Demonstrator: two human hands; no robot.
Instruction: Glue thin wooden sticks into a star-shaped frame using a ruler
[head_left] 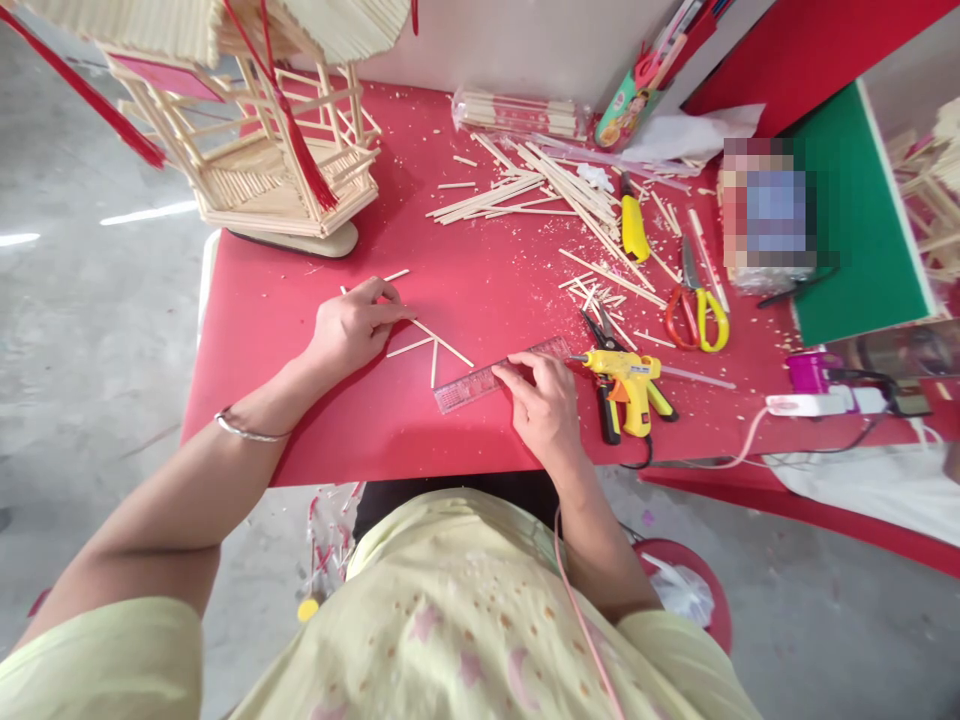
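My left hand (358,322) is closed, thumb and fingertips pinching a small branched piece made of thin wooden sticks (444,343). One long stick passes under the hand, and shorter ones branch from it at an angle. A clear plastic ruler (466,388) lies slanted just right of the sticks. My right hand (544,402) has its fingers bent over the ruler, gripping it against the red table. Close beside that hand lies a yellow hot glue gun (630,380), its nozzle pointing left, on top of black-handled cutters (609,412).
A wooden-stick pavilion model (277,170) with red tassels stands at the back left. Loose sticks (555,195) and offcuts are scattered behind my hands. Scissors (701,310), a yellow-handled tool (634,225) and a power strip (810,403) with cables lie to the right.
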